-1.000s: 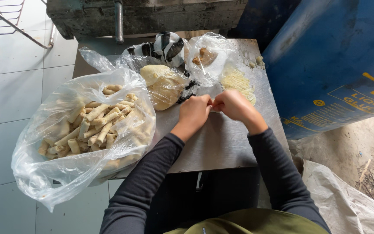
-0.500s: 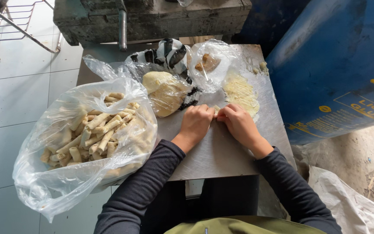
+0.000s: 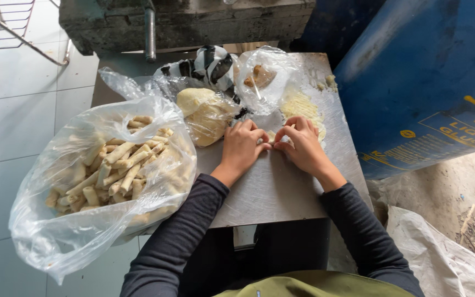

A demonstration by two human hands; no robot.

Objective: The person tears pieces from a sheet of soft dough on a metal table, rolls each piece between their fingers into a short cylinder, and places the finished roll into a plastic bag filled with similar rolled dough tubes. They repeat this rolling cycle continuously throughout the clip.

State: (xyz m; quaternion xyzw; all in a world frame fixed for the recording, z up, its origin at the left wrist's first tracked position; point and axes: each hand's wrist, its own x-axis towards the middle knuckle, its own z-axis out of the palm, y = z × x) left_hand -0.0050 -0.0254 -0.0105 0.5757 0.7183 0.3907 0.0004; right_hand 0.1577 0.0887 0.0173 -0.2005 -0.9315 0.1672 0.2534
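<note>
My left hand (image 3: pixel 244 144) and my right hand (image 3: pixel 302 144) rest side by side on the metal tabletop (image 3: pixel 273 190), fingertips meeting over a small pale piece of dough (image 3: pixel 271 137) pressed flat between them. Both hands pinch it from either side. Just beyond the right hand lies a thin pale sheet of wrapper dough (image 3: pixel 302 104). A lump of dough in a clear bag (image 3: pixel 204 114) sits just left of my left hand. A clear bag with brownish filling (image 3: pixel 260 77) stands behind the hands.
A large open plastic bag of several finished pale rolls (image 3: pixel 111 170) fills the table's left side. A black-and-white cloth (image 3: pixel 207 63) lies at the back. A blue drum (image 3: pixel 430 77) stands close on the right, a white sack (image 3: pixel 441 253) on the ground beneath it.
Both hands have come down from just above the table and moved forward onto its surface, now pressing the small dough piece flat near the wrapper sheet.
</note>
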